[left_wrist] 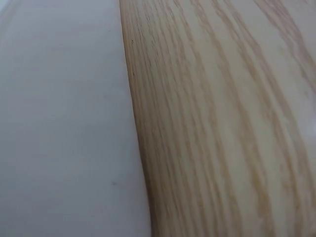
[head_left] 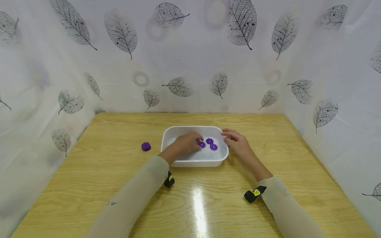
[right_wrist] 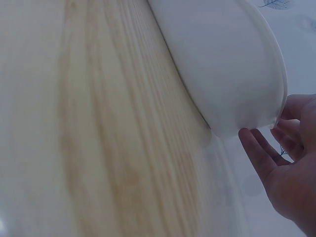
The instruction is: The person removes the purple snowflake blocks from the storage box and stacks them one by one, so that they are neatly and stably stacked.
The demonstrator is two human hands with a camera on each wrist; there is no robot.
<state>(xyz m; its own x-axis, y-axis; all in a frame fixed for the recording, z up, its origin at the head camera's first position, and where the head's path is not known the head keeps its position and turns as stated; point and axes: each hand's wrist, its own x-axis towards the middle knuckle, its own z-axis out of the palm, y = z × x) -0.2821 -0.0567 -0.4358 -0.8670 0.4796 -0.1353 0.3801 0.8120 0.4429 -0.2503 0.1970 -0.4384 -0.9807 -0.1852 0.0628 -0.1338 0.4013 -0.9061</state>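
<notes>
A white tray point(head_left: 196, 163) stands on the table, with several small purple flower-shaped pieces inside. My left hand point(head_left: 187, 142) reaches over its left side, thumb and fingers bent around the edges of one purple flower-shaped piece point(head_left: 201, 144). Just right of it lie more flower-shaped pieces point(head_left: 213, 147) on the tray's floor. At the tray's right end, my right hand point(head_left: 238, 143) touches the rim and outer wall with its fingertips, the fingers fairly straight. The right wrist view shows the same hand point(right_wrist: 291, 153) against the tray wall point(right_wrist: 227, 64). Only tray wall point(left_wrist: 64, 118) and table appear in the left wrist view.
Left of the tray, a small stack of purple flower-shaped pieces point(head_left: 146, 146) sits on the wooden table point(head_left: 119, 132). White curtains with a leaf print point(head_left: 190, 59) close off the back and both sides. Each wrist carries a black strap device point(head_left: 252, 195).
</notes>
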